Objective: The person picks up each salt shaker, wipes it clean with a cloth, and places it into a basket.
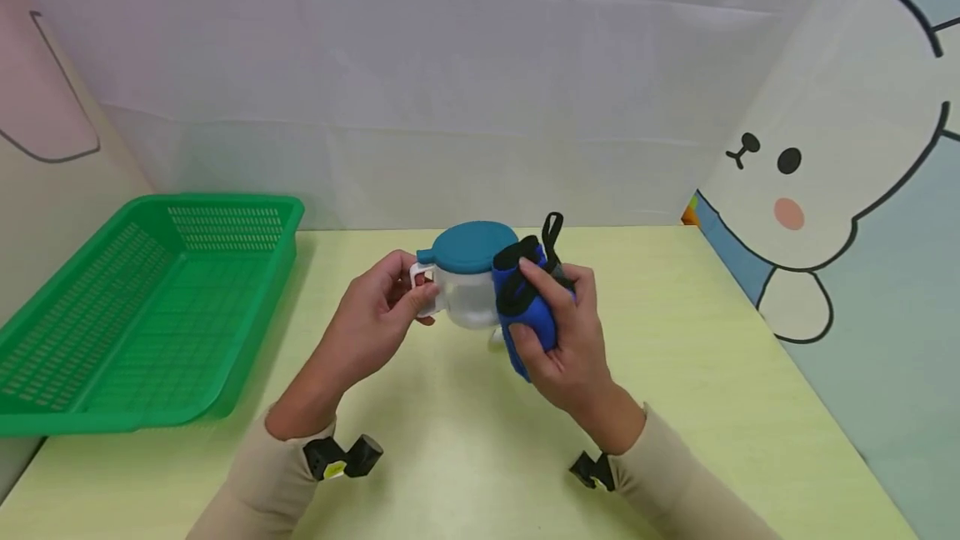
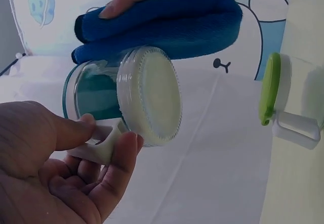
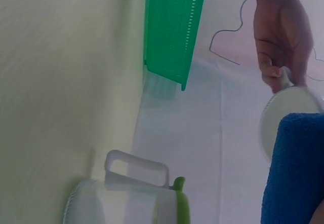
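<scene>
Two hands are at work above the counter [image 1: 712,340], and both are busy! The left hand [image 1: 375,315] has its grip on a clear jar [image 1: 465,298], thumb and fingers wrapped round the white handle [image 2: 104,150]. The jar is up off the counter, roughly upright, blue lid [image 1: 476,247] on top, ribbed base in full view of the left wrist camera.

Over to the right hand [image 1: 566,340]: its grip is firmly on a folded blue cloth [image 1: 534,319], thumb on one side, fingers on the other. Black trim runs along the cloth, and a black loop [image 1: 547,233] pokes up at the top. The cloth sits right up against the jar's side, opposite the handle.

Behind them a second jar [image 3: 121,203] stands on the counter, green lid [image 3: 183,209] on, its own pale handle sticking out; from the head view it's nearly all hidden by the raised jar and the cloth.

Off to the left, well apart from the hands, there's a big green basket [image 1: 150,332] with slotted walls. A white sheet [image 1: 450,65] hangs across the back, and a cartoon rabbit [image 1: 862,107] looks on from the right.
</scene>
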Demonstrator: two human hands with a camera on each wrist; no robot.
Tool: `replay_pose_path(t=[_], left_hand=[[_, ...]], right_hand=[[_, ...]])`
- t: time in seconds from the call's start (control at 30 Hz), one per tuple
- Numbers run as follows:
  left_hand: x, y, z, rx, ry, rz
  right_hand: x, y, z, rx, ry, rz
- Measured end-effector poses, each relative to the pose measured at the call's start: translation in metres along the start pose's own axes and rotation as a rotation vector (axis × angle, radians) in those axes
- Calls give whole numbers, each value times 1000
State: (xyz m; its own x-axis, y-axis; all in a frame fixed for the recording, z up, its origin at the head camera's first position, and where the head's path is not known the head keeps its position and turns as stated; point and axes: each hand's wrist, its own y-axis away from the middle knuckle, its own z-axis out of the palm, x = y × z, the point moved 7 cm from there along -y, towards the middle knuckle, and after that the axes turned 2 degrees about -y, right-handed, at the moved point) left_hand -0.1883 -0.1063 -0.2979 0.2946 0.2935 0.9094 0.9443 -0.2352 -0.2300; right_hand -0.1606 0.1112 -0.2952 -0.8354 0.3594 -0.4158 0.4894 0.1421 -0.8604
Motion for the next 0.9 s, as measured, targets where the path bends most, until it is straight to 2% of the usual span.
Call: replay_pose_path(t=[0.07, 0.2, 0.3, 0.37, 0.47, 0.57, 0.63, 0.73, 0.83, 0.9], left_hand=[[1, 0, 1, -36, 21, 7], [2, 0, 9, -134, 68, 26], [3, -1, 12, -133, 70, 27], [4, -1, 11, -99, 62, 20], [5, -3, 9, -57, 46, 13], [6, -3, 9, -76, 42, 20], [6, -2, 11, -115, 42, 34], [5, -2, 14, -161, 55, 49], [4, -2, 15, -145, 33, 36], [3, -2, 14, -113, 17, 16]], right_hand=[[5, 1, 0, 2, -20, 7], [17, -9, -3, -12, -104, 92], [14, -17, -4, -9, -119, 109], [5, -17, -2, 3, -66, 59], [-11, -10, 3, 13, 61, -73], [-17, -4, 6, 29, 145, -152], [-12, -6, 3, 42, 134, -125], [1, -17, -3, 50, 58, -23], [6, -23, -5, 16, 21, 44], [2, -21, -1, -9, 53, 18]])
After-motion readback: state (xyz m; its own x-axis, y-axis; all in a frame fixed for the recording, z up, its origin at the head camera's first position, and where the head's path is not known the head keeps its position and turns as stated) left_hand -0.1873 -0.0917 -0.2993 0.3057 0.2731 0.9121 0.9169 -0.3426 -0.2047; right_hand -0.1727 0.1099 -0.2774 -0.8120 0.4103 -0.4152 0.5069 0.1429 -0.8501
